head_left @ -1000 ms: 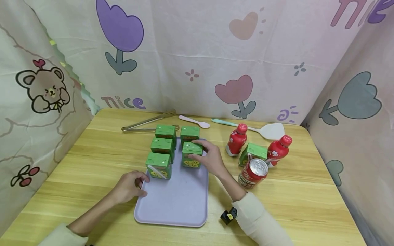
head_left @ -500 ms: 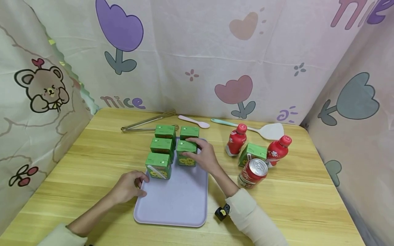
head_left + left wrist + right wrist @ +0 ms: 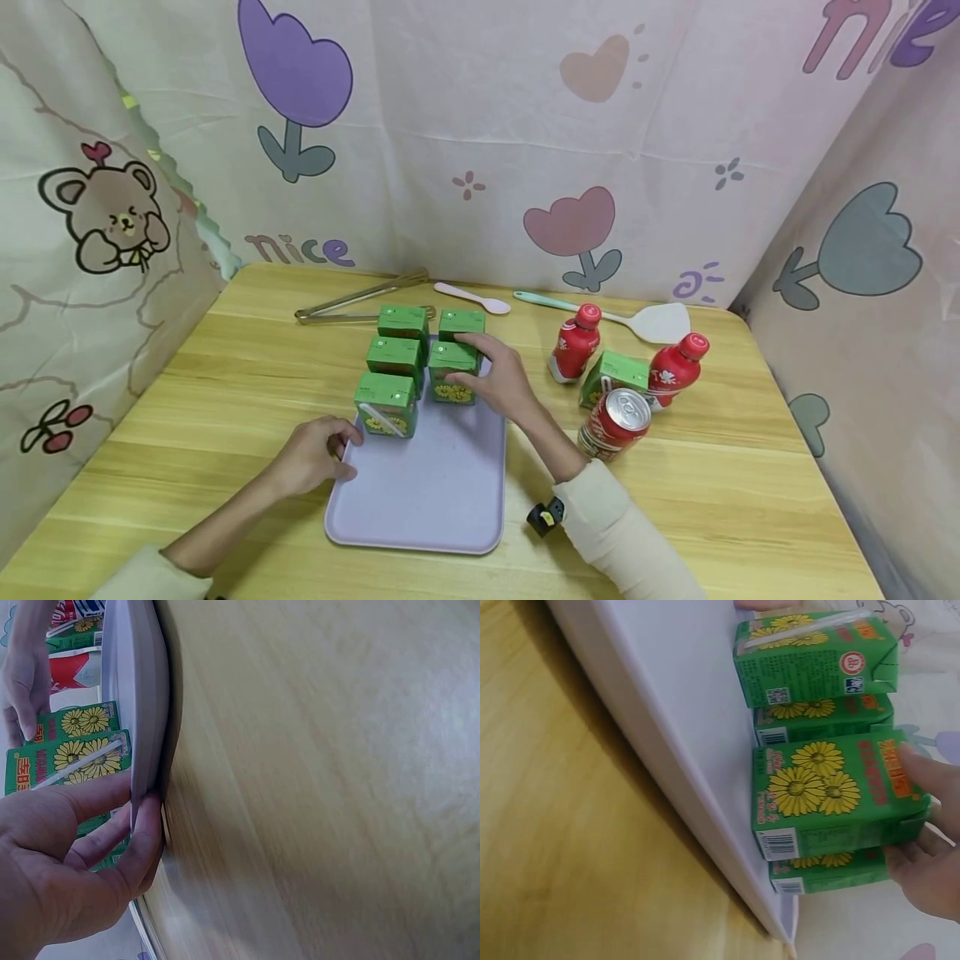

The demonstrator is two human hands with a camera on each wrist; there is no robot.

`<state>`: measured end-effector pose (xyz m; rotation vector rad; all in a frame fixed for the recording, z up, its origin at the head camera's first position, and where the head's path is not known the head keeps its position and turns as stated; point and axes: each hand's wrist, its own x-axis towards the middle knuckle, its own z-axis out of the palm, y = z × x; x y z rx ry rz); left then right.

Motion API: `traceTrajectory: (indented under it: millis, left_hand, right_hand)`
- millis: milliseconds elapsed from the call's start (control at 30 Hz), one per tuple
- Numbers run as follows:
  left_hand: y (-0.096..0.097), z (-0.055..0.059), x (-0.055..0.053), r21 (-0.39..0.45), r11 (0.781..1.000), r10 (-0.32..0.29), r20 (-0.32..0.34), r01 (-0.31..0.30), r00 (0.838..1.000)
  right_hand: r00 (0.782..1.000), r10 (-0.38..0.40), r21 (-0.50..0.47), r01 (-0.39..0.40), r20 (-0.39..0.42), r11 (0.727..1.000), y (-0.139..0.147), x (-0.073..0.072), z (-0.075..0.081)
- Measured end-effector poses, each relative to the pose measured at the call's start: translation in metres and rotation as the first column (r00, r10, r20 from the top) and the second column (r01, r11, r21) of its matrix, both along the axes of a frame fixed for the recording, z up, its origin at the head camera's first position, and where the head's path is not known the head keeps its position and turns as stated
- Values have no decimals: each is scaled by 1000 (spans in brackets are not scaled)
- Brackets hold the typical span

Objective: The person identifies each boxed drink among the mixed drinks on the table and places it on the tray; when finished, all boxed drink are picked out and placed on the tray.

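A lilac tray [image 3: 423, 504] lies on the table with several green drink cartons standing at its far end. My left hand [image 3: 313, 454] grips the tray's left rim; in the left wrist view, the rim [image 3: 146, 712] sits between thumb and fingers. With my right hand [image 3: 504, 382] I hold the near carton [image 3: 452, 390] of the right row, its base on the tray in the right wrist view. Behind it is another carton [image 3: 463, 320]. The left row has three: a front carton [image 3: 386, 408] with a white straw, a middle carton [image 3: 395, 354] and a back carton [image 3: 403, 319].
Right of the tray stand two red bottles [image 3: 576, 343] [image 3: 677, 371], another green carton [image 3: 617, 373] and a red can [image 3: 615, 423]. Metal tongs [image 3: 352, 304], a pink spoon [image 3: 472, 297] and a white-headed spatula [image 3: 660, 322] lie along the back, before a patterned cloth [image 3: 450, 125].
My right hand has slid the near right carton leftward, up close to the left row. It still holds it. My left hand stays on the tray rim.
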<state>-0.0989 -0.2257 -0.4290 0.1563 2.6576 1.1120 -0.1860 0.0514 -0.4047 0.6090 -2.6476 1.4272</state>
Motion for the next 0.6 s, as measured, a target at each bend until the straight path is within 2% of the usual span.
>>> traceTrajectory:
  millis: [167, 367, 600]
  left_hand:
    - [0, -1, 0, 0, 1000, 3, 3, -3, 1000]
    - [0, -1, 0, 7, 1000, -2, 2, 2, 1000]
    - [-1, -2, -1, 8, 1000, -12, -6, 12, 1000]
  right_hand:
    - [1000, -25, 13, 25, -3, 1000, 7, 7, 6]
    - [998, -53, 9, 53, 36, 999, 22, 18, 22]
    - [995, -76, 5, 77, -59, 997, 49, 32, 39]
